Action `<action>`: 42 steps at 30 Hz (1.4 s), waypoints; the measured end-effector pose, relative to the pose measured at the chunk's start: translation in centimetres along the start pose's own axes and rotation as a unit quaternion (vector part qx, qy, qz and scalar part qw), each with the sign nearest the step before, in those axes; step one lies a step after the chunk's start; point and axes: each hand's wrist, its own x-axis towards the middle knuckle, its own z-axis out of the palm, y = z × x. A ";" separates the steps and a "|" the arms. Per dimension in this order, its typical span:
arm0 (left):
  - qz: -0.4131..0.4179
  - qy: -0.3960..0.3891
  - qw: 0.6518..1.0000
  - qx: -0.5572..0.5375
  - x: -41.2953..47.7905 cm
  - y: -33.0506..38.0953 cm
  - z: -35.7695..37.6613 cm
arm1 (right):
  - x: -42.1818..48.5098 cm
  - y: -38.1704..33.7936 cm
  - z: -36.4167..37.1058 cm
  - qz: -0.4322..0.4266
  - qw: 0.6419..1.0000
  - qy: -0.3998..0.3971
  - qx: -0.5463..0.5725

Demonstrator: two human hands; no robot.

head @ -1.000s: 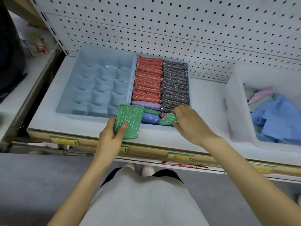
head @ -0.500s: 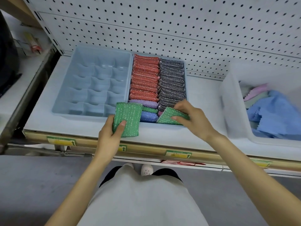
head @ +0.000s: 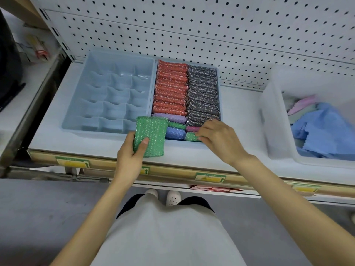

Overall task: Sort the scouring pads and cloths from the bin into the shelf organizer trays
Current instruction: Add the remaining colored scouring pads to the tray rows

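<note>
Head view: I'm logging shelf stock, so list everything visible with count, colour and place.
Divided plastic organizer tray: one, pale blue, shelf left, compartments empty.
Second plastic tray: one, pale blue, centre, packed with scouring pads.
Red pads: a row, left column.
Grey pads: a row, right column.
Clear plastic bin: one, right, holding blue and pink cloths.
Left hand: holds green scouring pad.
Right hand: presses another green pad into tray.

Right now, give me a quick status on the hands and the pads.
Left hand holds a green pad. Right hand presses a second green pad into the filled tray. Nothing in the way.
</note>
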 end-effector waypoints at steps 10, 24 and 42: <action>0.001 0.000 1.000 -0.019 0.1 -0.2 0.1 | 0.4 1.1 -1.4 0.132 0.979 -0.085 0.129; 0.003 -0.004 0.999 -0.039 0.2 -0.4 0.0 | 1.9 2.0 -2.6 0.231 0.929 -0.136 0.256; 0.002 0.015 0.998 -0.056 0.0 -0.1 0.4 | 3.8 1.7 -0.3 0.313 0.918 -0.137 0.200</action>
